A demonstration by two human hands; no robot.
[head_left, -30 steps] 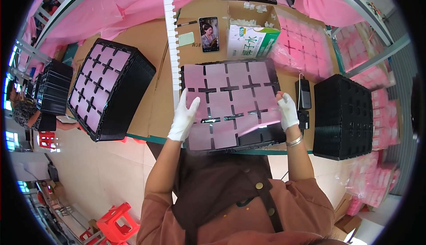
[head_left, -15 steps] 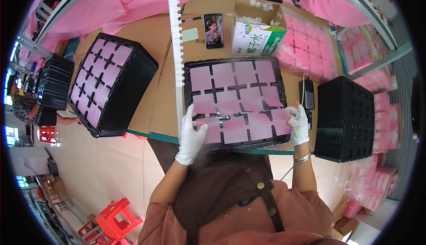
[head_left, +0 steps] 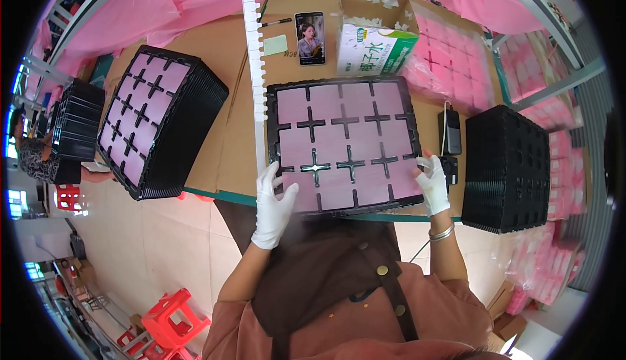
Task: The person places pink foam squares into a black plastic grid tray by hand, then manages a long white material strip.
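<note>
In front of me a black tray [head_left: 271, 99] lies on the table, filled with pink sheet material [head_left: 332, 138]. Black cross-shaped ridges stand up between the pink areas, which now lie flat. My left hand [head_left: 272, 211], in a white glove, is at the tray's near left edge, its thumb spread from the fingers and nothing in its grasp. At the tray's right edge is my right hand [head_left: 433, 185], in a white glove with bare fingertips. Its thumb and fingers are apart and hold nothing that I can see.
Tall stacks of black trays stand left [head_left: 176, 132] and right [head_left: 505, 171]. Beyond the tray are a phone [head_left: 310, 39], an open carton [head_left: 372, 50] and plastic-wrapped pink pieces [head_left: 450, 60]. A white notched strip [head_left: 254, 54] runs along the left. Red stools [head_left: 175, 317] stand on the floor.
The pink sheet's near part, lifted and covering the crosses before, has settled flat, and the ridges show through. My hands have loosened from the sheet and drawn slightly outward.
</note>
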